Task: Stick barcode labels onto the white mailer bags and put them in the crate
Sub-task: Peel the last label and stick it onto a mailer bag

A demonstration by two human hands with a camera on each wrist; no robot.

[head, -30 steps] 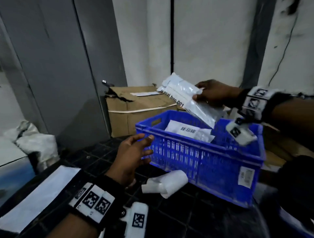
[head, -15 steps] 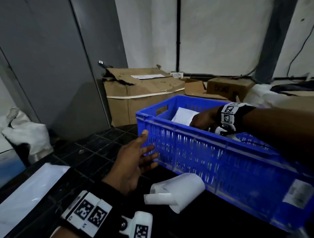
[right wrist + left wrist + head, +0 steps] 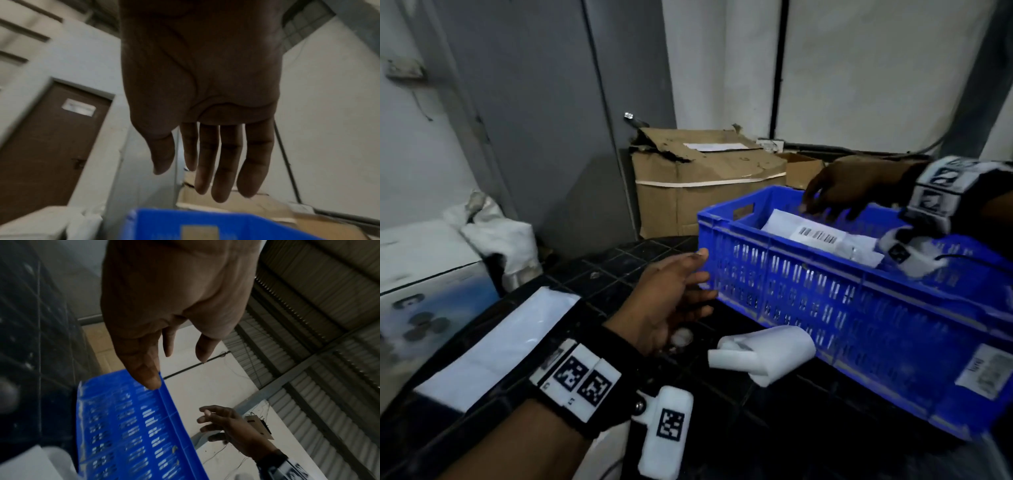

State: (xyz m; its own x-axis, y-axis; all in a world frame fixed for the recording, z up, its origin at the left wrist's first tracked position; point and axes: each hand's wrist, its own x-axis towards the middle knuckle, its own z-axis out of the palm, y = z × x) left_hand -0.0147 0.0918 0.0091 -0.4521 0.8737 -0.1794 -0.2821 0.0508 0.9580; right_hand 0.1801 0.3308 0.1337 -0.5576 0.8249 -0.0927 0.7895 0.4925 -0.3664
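Observation:
A blue slatted crate (image 3: 825, 301) stands on the dark tiled surface at the right. Inside it lie white mailer bags (image 3: 822, 236), the top one carrying a barcode label. My right hand (image 3: 835, 192) hovers over the crate's far side, fingers straight and empty (image 3: 205, 162). My left hand (image 3: 674, 301) is open beside the crate's near left corner, its fingertips (image 3: 150, 378) close to the crate's corner (image 3: 131, 426); whether they touch I cannot tell. A curled white label backing strip (image 3: 763, 353) lies on the surface in front of the crate. A flat white mailer bag (image 3: 496, 346) lies at the left.
A torn cardboard box (image 3: 702, 181) stands behind the crate against a grey door (image 3: 544, 120). Smaller boxes sit further right by the wall. A white printed carton (image 3: 424, 291) and crumpled white wrapping (image 3: 496, 236) stand at the left edge.
My right hand carried a mailer bag over the crate, lowered it inside, let go, and has now lifted out empty. The left hand stayed open by the crate's corner.

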